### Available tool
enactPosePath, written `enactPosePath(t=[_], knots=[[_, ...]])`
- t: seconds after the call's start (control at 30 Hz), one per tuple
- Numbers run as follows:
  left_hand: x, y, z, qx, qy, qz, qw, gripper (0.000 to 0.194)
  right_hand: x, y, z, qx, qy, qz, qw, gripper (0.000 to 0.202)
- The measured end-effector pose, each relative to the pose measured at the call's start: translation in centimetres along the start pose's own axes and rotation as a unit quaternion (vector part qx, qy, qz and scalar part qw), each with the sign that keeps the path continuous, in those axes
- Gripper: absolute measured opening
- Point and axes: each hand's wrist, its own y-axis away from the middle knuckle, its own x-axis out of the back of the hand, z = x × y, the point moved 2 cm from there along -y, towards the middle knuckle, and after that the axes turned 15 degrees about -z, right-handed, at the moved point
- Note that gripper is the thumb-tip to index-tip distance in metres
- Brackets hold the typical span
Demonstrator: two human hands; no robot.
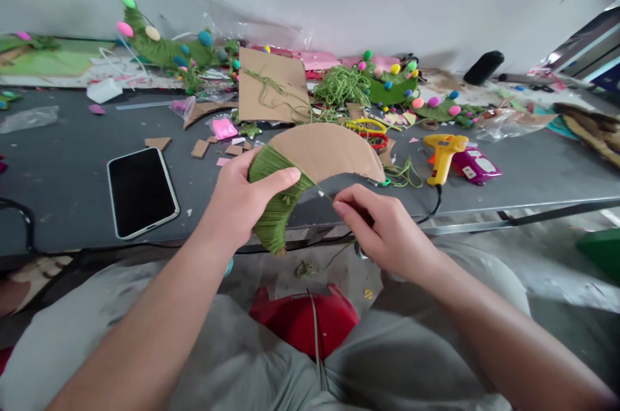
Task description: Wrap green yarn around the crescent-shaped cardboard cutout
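Observation:
A curved cardboard crescent [329, 149] is held above the table's front edge. Green yarn [276, 204] is wound closely around its left part, while the right part is bare brown cardboard. My left hand [247, 194] grips the wrapped part, thumb on top and the other fingers hidden behind it. From the wrapping, a taut green strand [317, 185] runs down and right to my right hand [372, 223], whose thumb and index finger pinch it. Below that hand, a length of yarn hangs toward the floor.
A phone [142, 192] lies at left. Behind the crescent are a cardboard sheet [274, 84], a heap of green yarn [343, 86] and yellow-and-red scissors [371, 133]. A yellow glue gun [443, 156] with a black cord lies at right. Decorated green crescents [165, 52] stand by the wall.

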Motion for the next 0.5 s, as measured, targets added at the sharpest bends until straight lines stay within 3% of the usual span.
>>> enactPosePath(t=[0.13, 0.27, 0.5], knots=[[-0.5, 0.0, 0.1, 0.005, 0.057, -0.026, 0.998, 0.025, -0.3, -0.1, 0.1, 0.000, -0.036, -0.001, 0.999, 0.016], [-1.0, 0.0, 0.2, 0.028, 0.102, -0.071, 0.992, 0.030, -0.5, -0.3, 0.4, 0.016, -0.059, 0.002, 0.998, 0.018], [-1.4, 0.1, -0.4, 0.053, 0.122, -0.090, 0.987, 0.032, -1.0, -0.6, 0.8, 0.065, -0.070, -0.005, 0.995, 0.017]])
